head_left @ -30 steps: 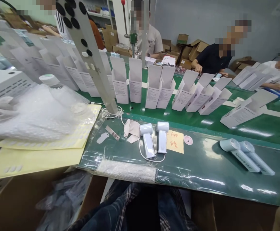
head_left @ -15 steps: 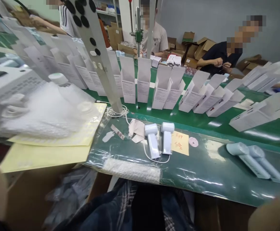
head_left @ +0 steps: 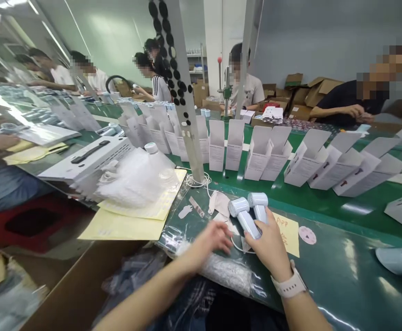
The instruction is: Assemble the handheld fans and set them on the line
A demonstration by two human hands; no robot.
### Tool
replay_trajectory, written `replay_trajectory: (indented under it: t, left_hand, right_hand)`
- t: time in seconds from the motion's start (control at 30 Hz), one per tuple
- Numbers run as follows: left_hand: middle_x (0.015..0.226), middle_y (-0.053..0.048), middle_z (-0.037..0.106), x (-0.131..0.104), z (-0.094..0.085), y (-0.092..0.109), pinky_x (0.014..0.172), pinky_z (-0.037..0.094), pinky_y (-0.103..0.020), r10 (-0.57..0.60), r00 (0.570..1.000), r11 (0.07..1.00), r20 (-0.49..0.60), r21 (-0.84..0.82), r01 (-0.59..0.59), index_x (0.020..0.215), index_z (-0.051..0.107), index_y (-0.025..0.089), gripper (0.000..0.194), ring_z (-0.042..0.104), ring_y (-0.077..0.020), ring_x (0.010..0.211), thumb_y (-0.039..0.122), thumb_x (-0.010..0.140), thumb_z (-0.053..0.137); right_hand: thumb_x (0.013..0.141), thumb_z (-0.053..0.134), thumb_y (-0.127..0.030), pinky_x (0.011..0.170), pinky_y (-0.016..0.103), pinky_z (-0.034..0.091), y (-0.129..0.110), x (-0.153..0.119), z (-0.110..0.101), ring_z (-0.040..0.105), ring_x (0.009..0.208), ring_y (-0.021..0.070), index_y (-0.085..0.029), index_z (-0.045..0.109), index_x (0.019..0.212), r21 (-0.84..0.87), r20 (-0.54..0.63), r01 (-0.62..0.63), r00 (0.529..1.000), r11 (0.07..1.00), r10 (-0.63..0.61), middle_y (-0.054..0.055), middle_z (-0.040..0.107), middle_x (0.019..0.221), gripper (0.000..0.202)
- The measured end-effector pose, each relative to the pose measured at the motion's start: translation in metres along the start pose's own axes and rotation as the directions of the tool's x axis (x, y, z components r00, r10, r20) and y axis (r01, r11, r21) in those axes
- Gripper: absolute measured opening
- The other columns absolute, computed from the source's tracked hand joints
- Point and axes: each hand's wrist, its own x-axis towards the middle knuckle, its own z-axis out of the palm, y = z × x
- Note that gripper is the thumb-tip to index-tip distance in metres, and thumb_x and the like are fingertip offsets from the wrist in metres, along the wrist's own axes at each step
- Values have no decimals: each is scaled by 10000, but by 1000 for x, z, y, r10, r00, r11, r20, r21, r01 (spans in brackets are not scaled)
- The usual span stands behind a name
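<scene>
My right hand, with a white watch on its wrist, is closed around the handle of a light blue hammer-shaped device. A second such device lies just behind it, its handle partly covered by my right fingers. My left hand hovers over the front of the green table, a little left of the held device, slightly blurred, fingers apart and holding nothing. Beyond it rests a crumpled pinkish cloth. A yellow note with red writing sits right of my right hand.
Open white boxes stand in a row on the green belt behind. Bubble wrap is at the table's front edge. A metal post, yellow sheets and a bag are left. More blue devices lie right. Several people sit beyond.
Both hands have come in over the table, and my right hand has taken hold of one blue device, now tilted. The view has swung left, showing more people and the white case.
</scene>
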Motion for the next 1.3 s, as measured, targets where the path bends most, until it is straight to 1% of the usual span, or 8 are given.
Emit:
replay_trajectory:
  t: [0.13, 0.27, 0.43, 0.57, 0.67, 0.9, 1.07, 1.3]
  left_hand:
    - [1351, -147, 702, 27, 49, -6, 1162, 480, -457, 123, 990, 962, -76, -236, -137, 1313, 677, 193, 750, 668, -299, 1259, 661, 759, 869]
    - [1082, -115, 796, 53, 75, 12, 974, 586, -378, 126, 986, 904, -112, -397, -161, 1158, 747, 158, 779, 758, -272, 1030, 671, 609, 954]
    - [860, -98, 797, 59, 54, 19, 703, 618, -288, 35, 999, 893, 32, -449, -17, 881, 766, 110, 769, 742, -192, 723, 781, 532, 907]
    - [950, -96, 805, 50, 37, 29, 759, 646, -312, 171, 985, 876, 7, -458, -149, 898, 767, 131, 770, 770, -231, 832, 815, 558, 866]
    - [927, -80, 795, 44, 29, 41, 757, 641, -317, 198, 979, 875, -39, -444, -195, 892, 762, 143, 770, 766, -231, 821, 845, 584, 830]
    - [1044, -134, 792, 48, 31, 54, 971, 620, -443, 321, 945, 833, -63, -455, -313, 737, 675, 166, 808, 738, -349, 1136, 942, 533, 767]
    - [1095, -139, 780, 55, 41, 57, 846, 641, -370, 386, 921, 813, -49, -455, -365, 674, 667, 163, 820, 754, -306, 1060, 969, 536, 728]
    - [944, -132, 778, 50, 42, 51, 789, 640, -378, 347, 936, 839, -66, -424, -341, 631, 621, 160, 868, 770, -298, 918, 1008, 467, 714]
  right_hand:
    - [942, 624, -387, 1134, 600, 507, -12, -17, -19, 520, 1446, 432, -146, 780, 1167, 30, -195, 130, 973, 991, -122, 226, 392, 1671, 366]
    - [973, 602, -443, 1121, 668, 478, -29, -43, -37, 449, 1485, 481, -89, 653, 1417, -88, -235, 248, 936, 965, -263, 267, 256, 1734, 571]
    - [1005, 517, -576, 1067, 545, 545, 7, -34, -65, 634, 1312, 385, -186, 749, 1199, 188, 65, 143, 985, 972, -158, 190, 682, 1406, 493]
    - [952, 544, -424, 957, 580, 525, 33, 8, -47, 664, 1025, 393, -203, 605, 779, 176, -4, -198, 979, 964, 201, 228, 714, 982, 287]
    - [900, 610, -365, 1036, 568, 472, 27, 16, -23, 608, 1154, 394, -226, 543, 767, 228, 70, -131, 991, 965, 118, 236, 690, 1123, 204]
    - [1003, 550, -518, 642, 324, 543, -8, -35, -35, 653, 659, 201, -199, 629, 1155, 595, 394, -233, 919, 769, -27, 16, 666, 770, 363]
    - [964, 626, -618, 579, 286, 449, -31, -39, -43, 587, 583, 175, -191, 715, 834, 660, 360, -232, 933, 715, -29, 9, 607, 606, 456]
    - [1075, 510, -588, 570, 259, 436, -44, -54, -33, 536, 492, 128, -197, 628, 899, 830, 426, -299, 884, 470, -190, -50, 540, 522, 444]
